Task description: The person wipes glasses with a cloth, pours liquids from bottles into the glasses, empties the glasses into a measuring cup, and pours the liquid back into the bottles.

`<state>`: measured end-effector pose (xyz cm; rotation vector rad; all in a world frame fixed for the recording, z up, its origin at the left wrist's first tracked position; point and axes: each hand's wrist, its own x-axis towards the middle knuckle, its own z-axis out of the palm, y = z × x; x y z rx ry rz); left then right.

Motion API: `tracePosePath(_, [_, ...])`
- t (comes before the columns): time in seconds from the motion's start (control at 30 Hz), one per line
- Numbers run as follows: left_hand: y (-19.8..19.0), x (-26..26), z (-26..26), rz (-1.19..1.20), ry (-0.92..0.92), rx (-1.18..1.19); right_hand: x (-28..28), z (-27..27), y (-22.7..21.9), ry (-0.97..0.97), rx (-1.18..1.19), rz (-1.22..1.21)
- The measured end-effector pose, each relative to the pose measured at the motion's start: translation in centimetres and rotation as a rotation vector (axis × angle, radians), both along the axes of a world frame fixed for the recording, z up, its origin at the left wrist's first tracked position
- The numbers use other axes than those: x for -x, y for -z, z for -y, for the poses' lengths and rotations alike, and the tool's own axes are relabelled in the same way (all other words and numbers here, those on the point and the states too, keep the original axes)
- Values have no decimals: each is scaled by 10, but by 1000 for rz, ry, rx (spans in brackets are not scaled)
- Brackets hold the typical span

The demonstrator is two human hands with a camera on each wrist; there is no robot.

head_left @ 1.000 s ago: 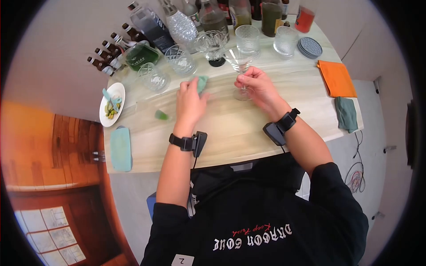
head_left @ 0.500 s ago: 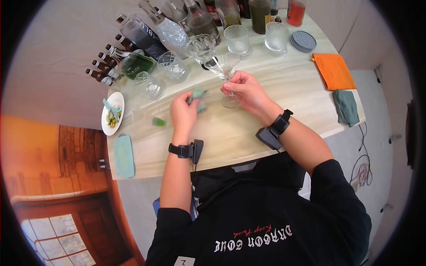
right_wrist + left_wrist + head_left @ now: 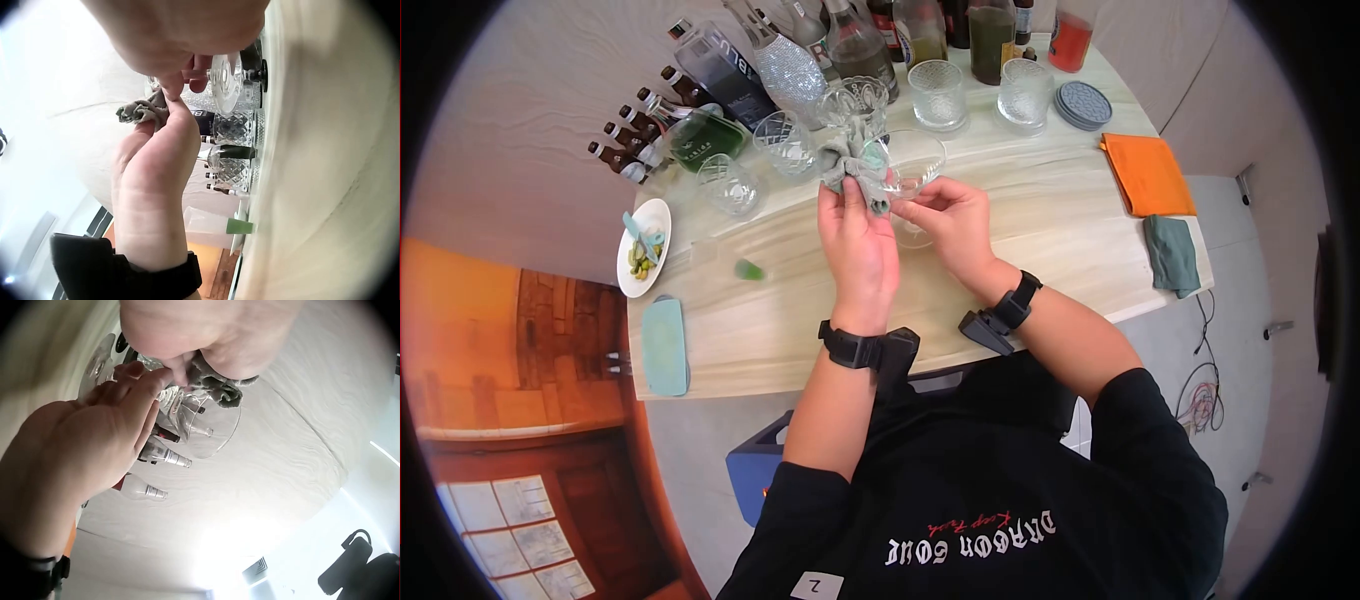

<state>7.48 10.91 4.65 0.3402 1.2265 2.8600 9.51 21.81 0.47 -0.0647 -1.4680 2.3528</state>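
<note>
In the head view my left hand point(image 3: 860, 245) holds a crumpled grey-green cloth point(image 3: 847, 165) against the near side of a clear stemmed glass point(image 3: 920, 160). My right hand point(image 3: 955, 222) pinches that glass by its stem, below the wide bowl; its round foot lies behind the fingers. The left wrist view shows the glass bowl point(image 3: 215, 434) tilted, with the cloth point(image 3: 215, 384) at its rim. From the right wrist, the glass foot point(image 3: 227, 81) stands out beyond the right fingers, and the cloth point(image 3: 144, 112) sticks out from the left hand point(image 3: 156, 169).
Patterned tumblers point(image 3: 785, 143) and bottles point(image 3: 795, 80) line the back. A white plate point(image 3: 626, 270) with green pieces, a mint cloth point(image 3: 664, 345) and a small green-bottomed cup point(image 3: 749, 270) are at left. Coasters point(image 3: 1084, 105), an orange cloth point(image 3: 1150, 175) and a dark green cloth point(image 3: 1171, 255) lie right.
The left hand has moved right and up with the cloth, turned over, and brought it to the glass. The right hand still holds the stem, and the bowl now tilts differently.
</note>
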Motion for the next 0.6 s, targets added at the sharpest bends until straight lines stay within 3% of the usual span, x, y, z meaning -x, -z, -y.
tracePosePath(0.3, [1,-1,15,-51,55,11,-7,3,-9,70,-176,-58])
tracePosePath(0.6, [-3,-14,18,-118,-10,88,-9,0,-14,180,-389,-62])
